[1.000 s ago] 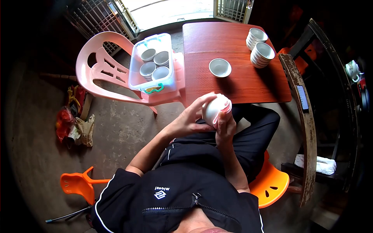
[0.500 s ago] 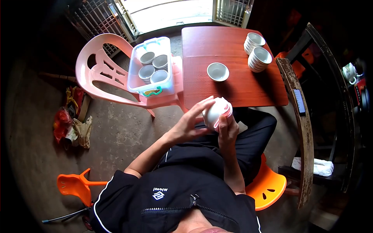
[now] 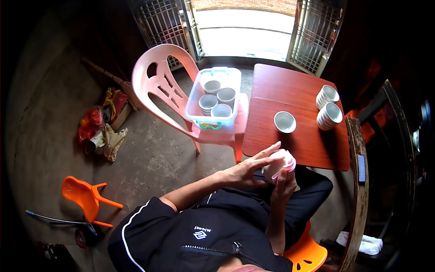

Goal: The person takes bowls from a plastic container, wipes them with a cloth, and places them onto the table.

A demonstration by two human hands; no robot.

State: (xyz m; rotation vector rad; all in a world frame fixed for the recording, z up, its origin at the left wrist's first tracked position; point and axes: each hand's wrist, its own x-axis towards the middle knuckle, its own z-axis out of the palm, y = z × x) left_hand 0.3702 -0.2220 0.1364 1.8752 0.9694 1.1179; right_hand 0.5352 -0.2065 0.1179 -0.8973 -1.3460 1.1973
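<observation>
1 pale bowl, held near the desk; likely light, stiff, slippery, fragile; best gripped at rim and base; left hand spread against it; right hand pinching bowl and pink cloth

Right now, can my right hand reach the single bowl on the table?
Probably yes: the lone bowl stands uncovered beyond, though the right hand must first free itself of the pink-and-white item.

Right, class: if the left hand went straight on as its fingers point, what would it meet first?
The left hand would probably meet the white bowl in front of its palm before the right hand; depth is unclear.
</observation>
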